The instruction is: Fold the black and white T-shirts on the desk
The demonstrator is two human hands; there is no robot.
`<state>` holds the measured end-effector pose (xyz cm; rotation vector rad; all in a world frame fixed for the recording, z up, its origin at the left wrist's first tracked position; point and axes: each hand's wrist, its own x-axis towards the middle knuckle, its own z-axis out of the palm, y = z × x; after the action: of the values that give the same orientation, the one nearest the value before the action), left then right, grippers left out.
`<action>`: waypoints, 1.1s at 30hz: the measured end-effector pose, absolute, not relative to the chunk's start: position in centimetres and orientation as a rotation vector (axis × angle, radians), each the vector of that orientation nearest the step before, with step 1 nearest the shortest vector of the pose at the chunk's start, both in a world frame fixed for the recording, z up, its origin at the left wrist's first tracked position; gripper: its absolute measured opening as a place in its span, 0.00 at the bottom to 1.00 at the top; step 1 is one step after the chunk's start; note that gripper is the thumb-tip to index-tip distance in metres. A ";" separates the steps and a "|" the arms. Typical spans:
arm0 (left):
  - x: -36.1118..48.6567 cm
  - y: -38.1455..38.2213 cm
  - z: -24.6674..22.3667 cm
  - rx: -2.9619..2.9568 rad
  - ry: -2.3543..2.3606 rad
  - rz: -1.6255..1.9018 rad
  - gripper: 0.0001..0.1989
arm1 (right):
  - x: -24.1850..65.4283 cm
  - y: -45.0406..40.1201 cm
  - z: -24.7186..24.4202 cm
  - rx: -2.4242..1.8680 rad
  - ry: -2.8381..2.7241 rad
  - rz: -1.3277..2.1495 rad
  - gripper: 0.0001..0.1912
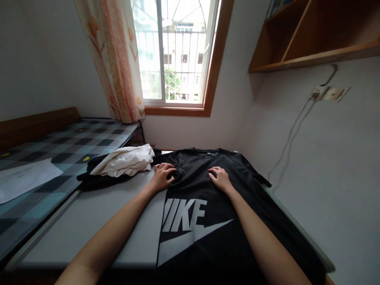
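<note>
A black T-shirt [196, 186] lies front up on the table, its collar toward the window and its hem toward me. A large white NIKE print and swoosh cross its front, and the print is cut off at the shirt's left edge. My left hand [162, 176] rests at that left edge below the shoulder, thumb and fingers apart and bent. On the upper chest, my right hand [220, 179] touches the cloth with its fingers loosely bent and apart. The right sleeve spreads out toward the wall.
Left of the shirt, a crumpled white garment [127, 160] lies on dark cloth [97, 180] on the grey-white table [118, 209]. A checked bed [89, 134] with a paper sheet [26, 178] adjoins the table. A wall shelf [314, 55] and cables hang at right.
</note>
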<state>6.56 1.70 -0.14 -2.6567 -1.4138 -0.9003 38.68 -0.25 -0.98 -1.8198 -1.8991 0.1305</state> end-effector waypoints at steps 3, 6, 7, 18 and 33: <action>6.4 1.6 -0.1 -2.716 -1.388 -0.870 0.16 | 39.0 -0.2 -1.1 -1.794 -1.905 0.156 0.13; 6.0 2.0 -0.2 -2.615 -1.558 -0.919 0.14 | 39.2 0.0 -1.3 -1.770 -1.906 0.158 0.13; 5.7 2.2 -0.2 -2.591 -1.600 -0.926 0.14 | 39.3 0.0 -1.3 -1.764 -1.906 0.159 0.13; 4.4 1.8 0.1 -2.543 -1.651 -0.915 0.09 | 39.5 0.2 -1.5 -1.755 -1.925 0.162 0.13; 5.1 1.4 0.1 -2.353 -1.697 -0.902 0.08 | 39.5 0.2 -1.4 -1.750 -1.937 0.161 0.14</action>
<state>5.11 1.39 0.07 -2.3532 -1.6974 -0.9015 39.48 0.21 -1.42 -1.7502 -1.9374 0.1607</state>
